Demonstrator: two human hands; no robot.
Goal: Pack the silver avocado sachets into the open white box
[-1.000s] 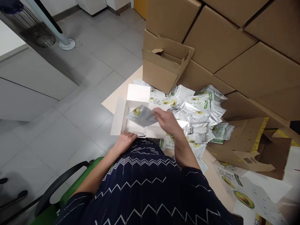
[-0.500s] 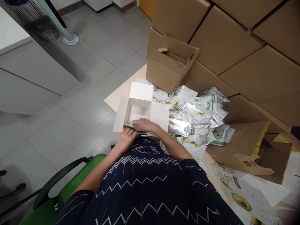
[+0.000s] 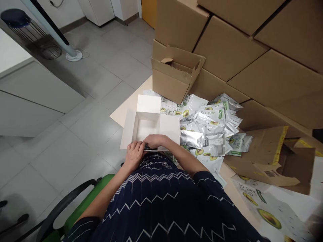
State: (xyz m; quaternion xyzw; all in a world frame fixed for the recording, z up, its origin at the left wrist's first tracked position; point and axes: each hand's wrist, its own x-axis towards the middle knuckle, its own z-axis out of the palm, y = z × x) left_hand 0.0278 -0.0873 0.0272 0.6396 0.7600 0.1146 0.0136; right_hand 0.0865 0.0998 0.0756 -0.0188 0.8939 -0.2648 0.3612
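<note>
Curling side by side at the near edge of one white carton (image 3: 147, 125), centre frame, are the left hand (image 3: 135, 154) and right hand (image 3: 154, 141); what either grasps, I cannot tell. The foil pouches (image 3: 211, 116), right of centre, look light, soft and slippery, best pinched by a sealed edge; overlap defeats counting. Two opened cardboard boxes (image 3: 170, 82) stand upper centre and lower right.
</note>
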